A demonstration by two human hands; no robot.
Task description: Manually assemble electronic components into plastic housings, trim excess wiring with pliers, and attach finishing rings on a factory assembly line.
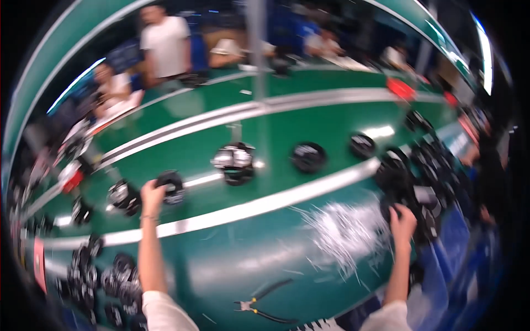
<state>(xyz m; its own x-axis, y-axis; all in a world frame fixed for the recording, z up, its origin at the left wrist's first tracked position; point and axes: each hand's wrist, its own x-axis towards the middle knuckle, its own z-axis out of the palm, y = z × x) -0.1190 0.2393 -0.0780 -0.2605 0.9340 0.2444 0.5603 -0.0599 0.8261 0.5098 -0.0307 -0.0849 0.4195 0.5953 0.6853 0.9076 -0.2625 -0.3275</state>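
Glossy green counter [221, 248], green belt [273, 176]: judged part-way.
Heaped black parts [393, 168] remain at right, right hand [404, 222] beside them, grip indeterminable; black rounded units [309, 157] sit spaced along the belt; left hand [151, 199] pinches a round black disc [172, 188] there.

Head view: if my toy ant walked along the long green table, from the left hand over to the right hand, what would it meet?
Left hand → black wheel-shaped part → shiny silver-and-black part → big black round part → smaller black round part → right hand.
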